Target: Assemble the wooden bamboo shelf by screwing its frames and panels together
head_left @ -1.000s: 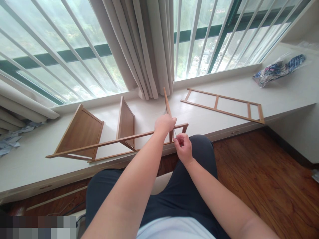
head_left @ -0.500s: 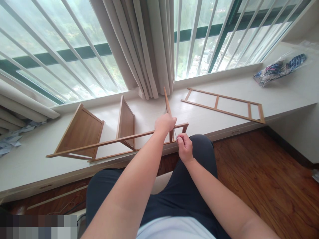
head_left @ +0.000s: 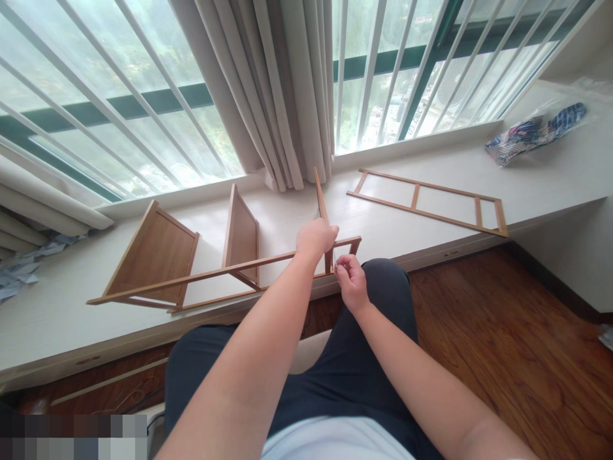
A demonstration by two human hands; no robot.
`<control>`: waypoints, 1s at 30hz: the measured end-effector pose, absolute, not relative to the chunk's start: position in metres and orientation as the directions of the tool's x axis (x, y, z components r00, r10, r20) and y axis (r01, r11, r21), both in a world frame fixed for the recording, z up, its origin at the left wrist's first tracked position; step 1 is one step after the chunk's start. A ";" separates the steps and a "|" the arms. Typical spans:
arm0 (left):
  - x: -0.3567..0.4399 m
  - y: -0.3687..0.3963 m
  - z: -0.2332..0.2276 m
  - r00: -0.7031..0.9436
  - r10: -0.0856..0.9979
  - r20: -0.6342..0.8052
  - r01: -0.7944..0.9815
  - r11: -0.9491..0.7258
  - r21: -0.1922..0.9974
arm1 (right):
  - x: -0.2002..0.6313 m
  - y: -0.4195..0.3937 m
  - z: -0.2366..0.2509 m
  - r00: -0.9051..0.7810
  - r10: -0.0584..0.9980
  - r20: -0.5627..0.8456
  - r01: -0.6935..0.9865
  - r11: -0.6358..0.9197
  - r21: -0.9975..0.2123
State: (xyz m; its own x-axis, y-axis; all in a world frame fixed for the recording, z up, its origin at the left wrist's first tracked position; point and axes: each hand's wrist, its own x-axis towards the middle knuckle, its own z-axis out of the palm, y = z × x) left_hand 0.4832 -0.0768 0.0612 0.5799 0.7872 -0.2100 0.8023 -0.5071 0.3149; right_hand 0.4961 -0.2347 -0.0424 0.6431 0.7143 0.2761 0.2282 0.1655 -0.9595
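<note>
Dark wooden floor [head_left: 479,306] shows past the person's knees, and a white ledge [head_left: 71,319] crosses from left to right in front of them. Nearest is the right hand [head_left: 352,281], held just above the thigh, its thumb and finger pinched around a thin tool [head_left: 334,257] – too small to tell exactly what kind. This tool points up and away from the body, toward the corner where the end panel [head_left: 321,195] meets the wooden frame [head_left: 191,279]; whether its tip touches the wood cannot be made out. Just beyond and to the left, the left hand [head_left: 316,236] is closed over the near part of that panel, back of the hand upward, so most of its grip is hidden. Both hands sit close to the same corner, but the right is nearer the frame's right end. The frame's long axis runs sideways along the ledge's front edge, while the end panel stands on edge at an angle to it, reaching toward the windows [head_left: 143,108]. Farther left, a middle panel [head_left: 242,236] and a left panel [head_left: 151,255] stand likewise. To the right a loose frame [head_left: 416,196] lies flat – near, yet untouched – and behind everything hangs a grey curtain [head_left: 268,96].
</note>
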 end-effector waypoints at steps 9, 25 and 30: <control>0.484 -0.078 0.063 0.579 0.786 -0.217 0.802 -0.502 0.324 | 0.493 -0.230 -0.041 0.693 0.665 0.279 0.170 0.226 -0.959; 0.484 -0.079 0.064 0.584 0.785 -0.208 0.797 -0.506 0.331 | 0.493 -0.234 -0.032 0.702 0.614 0.361 0.346 0.148 -0.926; 0.484 -0.078 0.063 0.582 0.783 -0.218 0.799 -0.502 0.332 | 0.495 -0.235 -0.033 0.711 0.603 0.362 0.342 0.153 -0.927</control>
